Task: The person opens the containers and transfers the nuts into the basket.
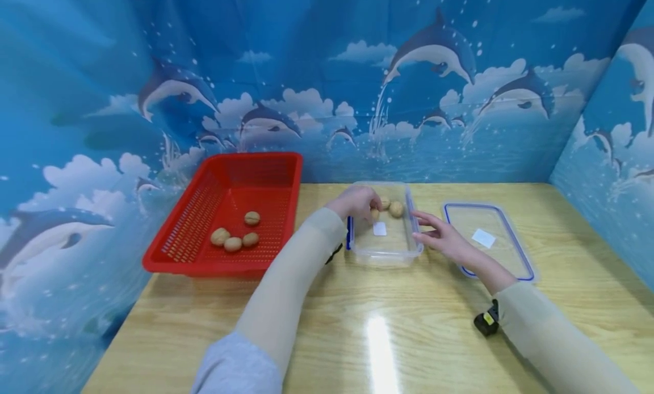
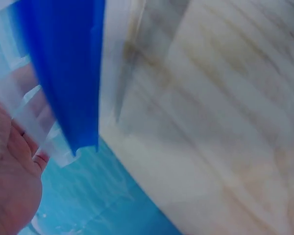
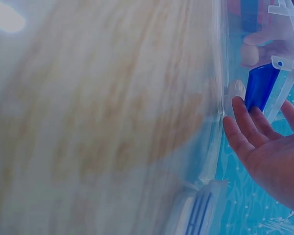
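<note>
Your left hand [image 1: 355,204] is curled over the far-left corner of the clear container [image 1: 384,246], fingers down around a walnut [image 1: 375,214] at the hand's 3 o'clock edge; how firmly they pinch it you cannot tell. Two more walnuts [image 1: 396,209] lie just beyond, toward 2 o'clock. They are round, tan and wrinkled. Your right hand [image 1: 443,237] rests with straight, spread fingers against the container's right wall. That makes three walnuts in the container and four in the red basket [image 1: 201,223] at 9 o'clock. One clear, blue-rimmed lid [image 1: 511,243] lies flat on the table [image 1: 409,337] at 3 o'clock.
</note>
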`<action>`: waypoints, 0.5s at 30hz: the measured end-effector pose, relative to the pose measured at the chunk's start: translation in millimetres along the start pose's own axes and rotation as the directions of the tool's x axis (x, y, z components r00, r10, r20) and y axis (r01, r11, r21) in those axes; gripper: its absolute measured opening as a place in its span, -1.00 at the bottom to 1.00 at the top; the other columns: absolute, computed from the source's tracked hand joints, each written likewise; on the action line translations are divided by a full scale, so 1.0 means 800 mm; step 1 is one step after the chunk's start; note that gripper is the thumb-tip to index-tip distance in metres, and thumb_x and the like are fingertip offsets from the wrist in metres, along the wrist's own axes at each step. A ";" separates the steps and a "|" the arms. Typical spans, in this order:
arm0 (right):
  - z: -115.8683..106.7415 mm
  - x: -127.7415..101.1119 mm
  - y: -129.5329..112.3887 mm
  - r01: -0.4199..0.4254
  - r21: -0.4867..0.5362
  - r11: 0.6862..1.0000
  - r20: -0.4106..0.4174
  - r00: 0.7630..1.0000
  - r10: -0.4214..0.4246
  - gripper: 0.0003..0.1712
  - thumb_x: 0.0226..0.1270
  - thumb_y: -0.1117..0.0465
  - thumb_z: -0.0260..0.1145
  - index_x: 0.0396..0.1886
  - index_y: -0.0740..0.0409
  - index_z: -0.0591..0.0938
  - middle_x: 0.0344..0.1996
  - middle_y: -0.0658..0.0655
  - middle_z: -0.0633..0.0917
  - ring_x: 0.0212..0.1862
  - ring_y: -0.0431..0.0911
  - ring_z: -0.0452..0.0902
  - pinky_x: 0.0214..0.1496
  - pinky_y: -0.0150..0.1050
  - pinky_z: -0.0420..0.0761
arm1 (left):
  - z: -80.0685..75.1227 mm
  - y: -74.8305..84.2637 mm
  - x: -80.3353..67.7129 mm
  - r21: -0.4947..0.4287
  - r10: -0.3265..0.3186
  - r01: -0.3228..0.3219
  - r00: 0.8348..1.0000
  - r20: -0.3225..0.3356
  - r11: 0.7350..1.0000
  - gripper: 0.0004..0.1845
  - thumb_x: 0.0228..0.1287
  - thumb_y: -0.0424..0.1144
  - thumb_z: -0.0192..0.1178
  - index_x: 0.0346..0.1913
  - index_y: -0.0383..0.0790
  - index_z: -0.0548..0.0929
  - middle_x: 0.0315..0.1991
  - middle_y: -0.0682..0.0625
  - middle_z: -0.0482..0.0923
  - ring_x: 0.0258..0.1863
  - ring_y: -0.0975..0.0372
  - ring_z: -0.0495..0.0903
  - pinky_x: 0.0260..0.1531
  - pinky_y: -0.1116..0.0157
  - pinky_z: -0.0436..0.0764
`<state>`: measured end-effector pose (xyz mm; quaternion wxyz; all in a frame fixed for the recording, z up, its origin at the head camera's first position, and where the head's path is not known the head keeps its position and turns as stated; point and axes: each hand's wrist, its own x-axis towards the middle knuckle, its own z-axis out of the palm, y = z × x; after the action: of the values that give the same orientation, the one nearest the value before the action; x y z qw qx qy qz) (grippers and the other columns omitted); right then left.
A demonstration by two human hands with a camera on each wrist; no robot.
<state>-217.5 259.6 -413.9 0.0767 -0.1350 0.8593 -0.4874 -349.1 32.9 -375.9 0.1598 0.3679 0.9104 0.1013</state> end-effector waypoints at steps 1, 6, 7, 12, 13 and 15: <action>0.000 0.000 0.001 0.001 -0.002 1.000 0.000 1.000 -0.001 -0.29 0.49 0.18 0.16 0.50 0.28 0.12 0.32 0.58 0.19 0.18 0.39 0.39 0.10 0.13 0.52 | -0.002 0.000 -0.001 -0.006 0.002 -0.002 1.000 -0.002 1.000 -0.59 0.16 -0.28 0.40 0.11 -0.05 0.68 0.06 0.08 0.60 0.09 0.26 0.50 0.09 0.35 0.45; 0.002 0.000 0.002 0.009 0.002 1.000 -0.004 1.000 -0.009 -0.29 0.48 0.18 0.17 0.49 0.29 0.14 0.30 0.59 0.21 0.16 0.39 0.41 0.10 0.12 0.53 | -0.022 0.006 -0.014 -0.015 0.029 -0.029 1.000 -0.008 0.999 -0.59 0.20 -0.28 0.37 0.13 -0.08 0.66 0.05 0.09 0.61 0.08 0.25 0.51 0.07 0.34 0.47; 0.002 0.000 0.002 0.010 0.002 1.000 -0.003 1.000 -0.010 -0.29 0.48 0.18 0.17 0.49 0.29 0.13 0.30 0.59 0.21 0.16 0.39 0.41 0.10 0.12 0.53 | -0.027 0.007 -0.017 -0.013 0.037 -0.038 0.999 -0.012 0.999 -0.60 0.20 -0.29 0.37 0.13 -0.09 0.66 0.05 0.09 0.61 0.08 0.24 0.52 0.07 0.33 0.47; 0.001 -0.001 0.000 0.007 -0.003 1.000 -0.003 1.000 -0.007 -0.29 0.49 0.17 0.16 0.49 0.29 0.13 0.30 0.58 0.21 0.17 0.39 0.40 0.09 0.12 0.53 | -0.051 0.015 -0.031 -0.003 0.085 -0.085 0.996 -0.015 0.996 -0.60 0.22 -0.29 0.36 0.13 -0.12 0.66 0.02 0.07 0.63 0.07 0.21 0.53 0.04 0.30 0.50; 0.001 -0.001 0.000 0.008 -0.005 1.000 -0.002 1.000 -0.008 -0.29 0.49 0.17 0.16 0.49 0.29 0.13 0.30 0.58 0.21 0.17 0.39 0.40 0.09 0.12 0.53 | -0.056 0.016 -0.034 0.001 0.090 -0.090 0.996 -0.016 0.996 -0.61 0.22 -0.29 0.36 0.13 -0.11 0.66 0.02 0.06 0.63 0.06 0.21 0.54 0.04 0.31 0.50; 0.001 -0.001 -0.002 0.011 -0.008 1.000 -0.002 1.000 -0.011 -0.29 0.49 0.17 0.16 0.49 0.29 0.12 0.30 0.58 0.21 0.17 0.39 0.40 0.09 0.12 0.53 | -0.066 0.018 -0.039 0.006 0.094 -0.094 0.995 -0.021 0.996 -0.62 0.22 -0.28 0.36 0.11 -0.10 0.67 0.00 0.07 0.63 0.03 0.23 0.54 0.02 0.31 0.50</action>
<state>-216.3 258.5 -413.0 0.0727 -0.1398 0.8605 -0.4845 -337.8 17.4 -315.7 0.1440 0.4096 0.8940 0.1103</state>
